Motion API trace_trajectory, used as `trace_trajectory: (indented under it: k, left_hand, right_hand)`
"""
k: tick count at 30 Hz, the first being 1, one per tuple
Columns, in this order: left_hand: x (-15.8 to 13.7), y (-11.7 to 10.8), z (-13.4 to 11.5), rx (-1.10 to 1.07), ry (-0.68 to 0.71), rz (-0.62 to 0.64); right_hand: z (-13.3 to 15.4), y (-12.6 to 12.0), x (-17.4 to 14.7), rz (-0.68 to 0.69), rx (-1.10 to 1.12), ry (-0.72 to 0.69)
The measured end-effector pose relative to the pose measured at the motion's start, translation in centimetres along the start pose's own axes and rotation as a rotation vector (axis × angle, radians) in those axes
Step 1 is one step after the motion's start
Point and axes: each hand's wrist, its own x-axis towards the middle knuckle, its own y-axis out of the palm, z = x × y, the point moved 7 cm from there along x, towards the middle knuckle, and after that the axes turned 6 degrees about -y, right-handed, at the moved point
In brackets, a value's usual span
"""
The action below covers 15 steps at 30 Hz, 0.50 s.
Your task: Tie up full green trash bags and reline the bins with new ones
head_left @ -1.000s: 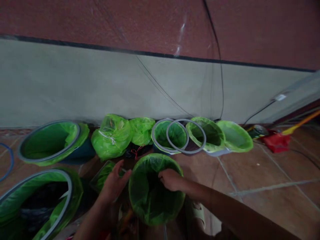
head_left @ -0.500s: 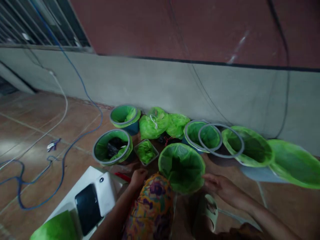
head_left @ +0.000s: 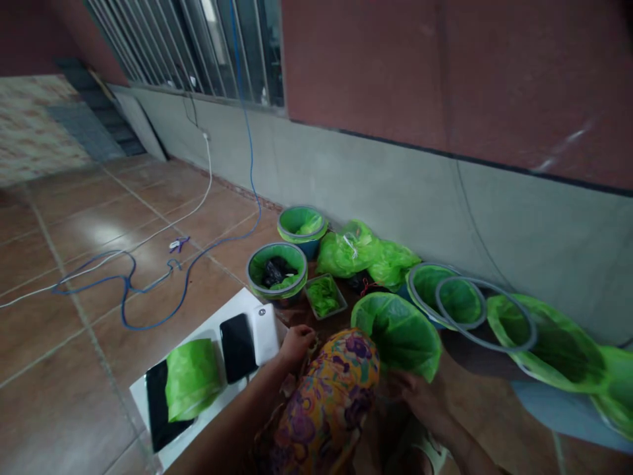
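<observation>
A bin lined with a green plastic bag (head_left: 395, 330) stands in front of my knees, its liner folded over the rim. My right hand (head_left: 413, 392) is at the liner's near lower edge; motion blurs its fingers, so I cannot tell whether they grip it. My left hand (head_left: 298, 344) is beside my knee in patterned cloth (head_left: 331, 389), its fingers curled together around something too small to make out. Left of that hand, a white phone or power bank (head_left: 266, 333) and a dark phone (head_left: 238, 346) lie on a white board (head_left: 217, 419).
A green bag roll (head_left: 192, 379) lies on a black tablet-like slab (head_left: 161, 409). Lined bins (head_left: 277, 247) and tied green bags (head_left: 351, 251) stand along the wall. A small tray (head_left: 326, 297) holds green plastic. A grey ring (head_left: 531, 330) leans across bins at right. Blue cable (head_left: 148, 326) loops over the tiles.
The view has turned left, so the bins appear farther right. My right hand has moved from the bin's right side to its near lower edge. My left hand stays beside my knee.
</observation>
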Motion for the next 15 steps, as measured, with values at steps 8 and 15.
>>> trace_trajectory:
  k: [8, 15]
  left_hand:
    - [-1.9, 0.1, 0.6, 0.011, -0.004, 0.075]
    - [-2.9, 0.1, -1.2, 0.122, 0.061, 0.099]
  right_hand:
    - [1.2, 0.6, -1.5, -0.032, 0.044, 0.093]
    - [1.2, 1.2, -2.7, -0.012, 0.090, 0.072]
